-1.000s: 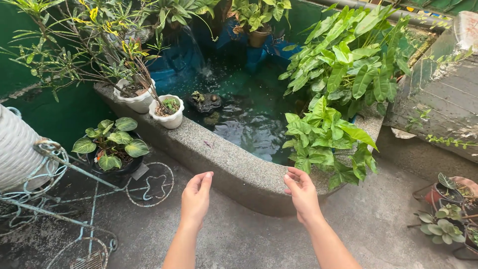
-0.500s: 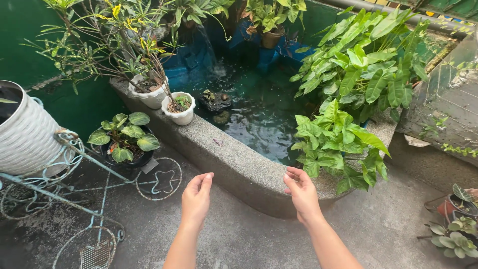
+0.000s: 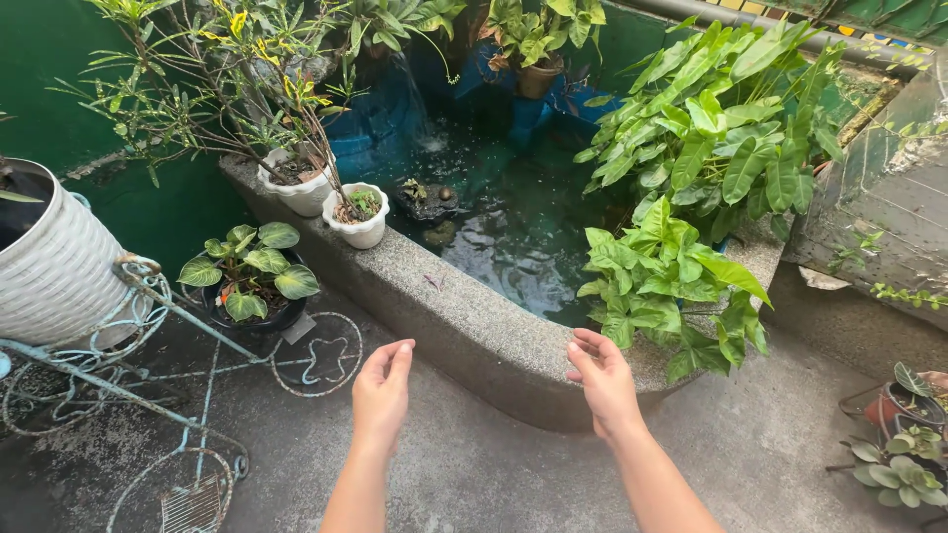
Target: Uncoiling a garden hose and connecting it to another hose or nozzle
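Note:
My left hand (image 3: 381, 393) and my right hand (image 3: 602, 380) are held out in front of me, palms facing each other, fingers apart and empty. Both hover above the concrete floor, just short of the curved stone rim (image 3: 464, 316) of a small pond (image 3: 504, 222) with dark green water. My right hand is close to a large-leaved green plant (image 3: 671, 276) at the rim's right end. Two white pots (image 3: 357, 230) with thin shrubs stand on the rim at the left.
A black pot with a variegated plant (image 3: 249, 274) sits on the floor left of the rim. A white ribbed planter (image 3: 49, 266) rests on a light blue wire stand (image 3: 148, 365) at far left. Small potted plants (image 3: 904, 444) stand at bottom right, a weathered wall (image 3: 889, 197) beyond.
The view drifted slightly, so the scene slid right in the picture. My left hand dropped a little and moved slightly left; my right hand stayed almost where it was. Both remain empty.

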